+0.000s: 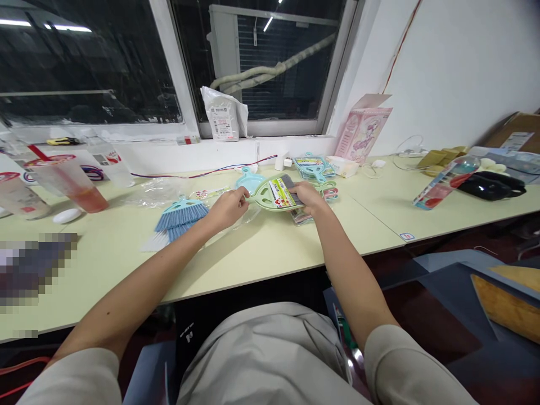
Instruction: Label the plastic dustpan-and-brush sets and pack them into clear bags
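A small light-green dustpan-and-brush set [265, 198] with a colourful label card is held level over the table, between both hands. My left hand [230, 207] pinches the end of its handle. At the other end, beside the grey bristles, my right hand [307, 197] grips the set; some of its fingers are hidden underneath. Left of my left hand lie small brushes with blue bristles [181, 216]. A light-blue dustpan [250, 180] rests just behind the green set. Further packaged blue dustpan sets [314, 167] lie beyond my right hand, with more wrapped pieces partly hidden under it.
Crumpled clear plastic wrap [154, 192] lies behind the brushes. Cups with red drink [73, 183] stand at the left. On the right are a tilted bottle [445, 183], a black case [489, 185] and a pink box [363, 129]. The table's front edge [253, 280] is near my lap.
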`<state>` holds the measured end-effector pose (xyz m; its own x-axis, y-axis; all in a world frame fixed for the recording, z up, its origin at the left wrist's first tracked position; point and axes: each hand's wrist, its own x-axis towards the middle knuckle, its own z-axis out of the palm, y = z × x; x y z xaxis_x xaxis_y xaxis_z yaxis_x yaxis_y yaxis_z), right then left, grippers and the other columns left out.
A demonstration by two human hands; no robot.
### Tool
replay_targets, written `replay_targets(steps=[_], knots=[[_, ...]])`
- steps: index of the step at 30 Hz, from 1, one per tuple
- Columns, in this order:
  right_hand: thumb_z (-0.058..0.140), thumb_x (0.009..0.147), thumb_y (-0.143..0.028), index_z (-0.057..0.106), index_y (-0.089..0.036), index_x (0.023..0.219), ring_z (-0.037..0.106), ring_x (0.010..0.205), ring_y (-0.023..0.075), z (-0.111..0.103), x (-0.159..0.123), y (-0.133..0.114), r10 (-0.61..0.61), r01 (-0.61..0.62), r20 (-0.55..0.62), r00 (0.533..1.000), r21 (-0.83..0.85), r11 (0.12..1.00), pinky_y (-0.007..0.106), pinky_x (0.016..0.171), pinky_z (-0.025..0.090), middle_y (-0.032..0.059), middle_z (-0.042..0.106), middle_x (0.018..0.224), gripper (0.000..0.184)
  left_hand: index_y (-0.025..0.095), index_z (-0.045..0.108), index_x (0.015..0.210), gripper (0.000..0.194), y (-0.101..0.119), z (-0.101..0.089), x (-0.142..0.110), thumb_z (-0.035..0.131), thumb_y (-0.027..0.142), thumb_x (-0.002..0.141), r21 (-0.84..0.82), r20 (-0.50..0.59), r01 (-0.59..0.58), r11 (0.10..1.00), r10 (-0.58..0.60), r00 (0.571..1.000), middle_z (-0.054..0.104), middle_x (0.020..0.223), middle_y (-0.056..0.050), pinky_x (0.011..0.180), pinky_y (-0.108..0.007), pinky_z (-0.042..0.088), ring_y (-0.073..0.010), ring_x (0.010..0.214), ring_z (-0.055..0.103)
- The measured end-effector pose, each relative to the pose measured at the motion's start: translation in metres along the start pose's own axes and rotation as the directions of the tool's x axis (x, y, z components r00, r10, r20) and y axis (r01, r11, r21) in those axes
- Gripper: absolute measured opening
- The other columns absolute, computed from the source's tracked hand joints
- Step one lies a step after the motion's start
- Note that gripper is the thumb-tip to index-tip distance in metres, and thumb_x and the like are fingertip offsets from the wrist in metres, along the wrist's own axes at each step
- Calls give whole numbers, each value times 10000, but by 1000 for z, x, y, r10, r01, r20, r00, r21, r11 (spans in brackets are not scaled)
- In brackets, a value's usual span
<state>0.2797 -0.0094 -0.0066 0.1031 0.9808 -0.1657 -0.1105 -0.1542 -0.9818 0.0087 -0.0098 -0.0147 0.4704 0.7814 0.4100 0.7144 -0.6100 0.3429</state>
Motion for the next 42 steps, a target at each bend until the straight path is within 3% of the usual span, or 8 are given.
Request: replay_targets(steps=[5, 10, 16, 26, 34, 42], knots=[[636, 854, -66, 688, -138, 954, 668, 537, 233, 4, 2, 5, -29, 33, 63, 998, -66, 997, 349, 511, 585, 79, 719, 663, 134, 234, 634, 1117, 216, 0, 2, 0, 572, 230, 911, 8, -4, 23, 1000, -23, 1000, 719, 894, -37, 742, -321, 492, -220, 835, 675], [578, 876, -43, 649, -131, 980, 663, 544, 208, 6, 2, 3, 33, -33, 13, 999, -13, 999, 347, 536, 594, 55, 710, 666, 153, 231, 634, 1124, 218, 5, 3, -2, 581, 245, 913, 21, 0, 2, 1000, -2, 1000, 712, 903, -46, 766, -337, 497, -230, 838, 666], [527, 887, -59, 639, -138, 998, 650, 545, 204, 7, 3, 3, -21, 21, 11, 1000, 16, 1000, 346, 533, 592, 31, 684, 645, 176, 223, 624, 1129, 204, 15, 6, -7, 543, 232, 943, 56, 12, -54, 997, 53, 999, 705, 925, -62, 814, -361, 497, -250, 909, 668], [563, 855, -49, 636, -163, 1027, 654, 587, 199, 39, -12, 11, -12, 11, 46, 999, 21, 1000, 312, 571, 578, 28, 701, 680, 219, 235, 579, 1059, 147, 17, 7, -7, 575, 211, 914, -96, -120, 51, 994, -63, 991, 716, 893, -30, 720, -313, 475, -200, 805, 658], [601, 801, -38, 572, -188, 859, 654, 589, 175, 43, 3, 26, -15, 14, 28, 999, 31, 999, 276, 615, 563, -5, 652, 648, 164, 231, 576, 1025, 136, 22, 15, -9, 584, 204, 892, -109, -139, 48, 993, -63, 988, 714, 895, -29, 749, -321, 490, -202, 818, 667], [582, 796, -42, 600, -167, 825, 642, 580, 188, 40, 7, 30, -18, 20, 61, 998, -41, 999, 285, 608, 541, -6, 628, 606, 130, 230, 579, 990, 109, 21, 18, -9, 576, 192, 888, -89, -174, 21, 996, -37, 984, 705, 886, -35, 828, -357, 504, -218, 858, 665]])
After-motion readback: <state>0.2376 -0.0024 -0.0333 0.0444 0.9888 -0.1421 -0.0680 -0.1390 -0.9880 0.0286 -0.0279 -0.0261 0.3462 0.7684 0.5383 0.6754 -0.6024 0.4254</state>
